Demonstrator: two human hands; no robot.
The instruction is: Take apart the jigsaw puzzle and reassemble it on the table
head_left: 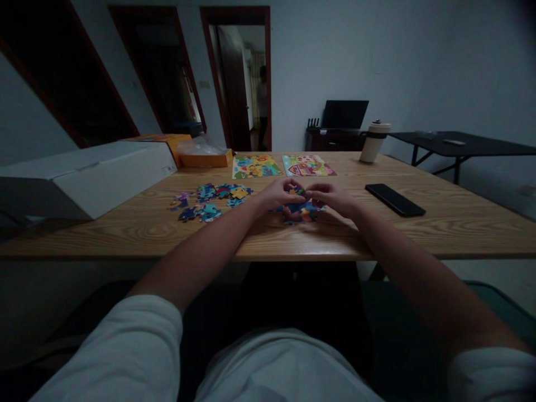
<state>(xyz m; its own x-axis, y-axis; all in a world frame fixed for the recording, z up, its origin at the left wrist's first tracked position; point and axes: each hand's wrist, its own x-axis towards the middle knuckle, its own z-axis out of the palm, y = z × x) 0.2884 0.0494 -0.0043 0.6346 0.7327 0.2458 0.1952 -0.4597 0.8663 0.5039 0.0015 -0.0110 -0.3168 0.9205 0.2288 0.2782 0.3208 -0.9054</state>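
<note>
Left hand [280, 192] with its grip pinching a colourful puzzle piece [296, 190], right over the loose pieces [298, 214] at the near middle of the table [431, 237], probably held up so the right hand [333, 197], its grip unclear, can reach it too, its direction and long axis hidden!
</note>
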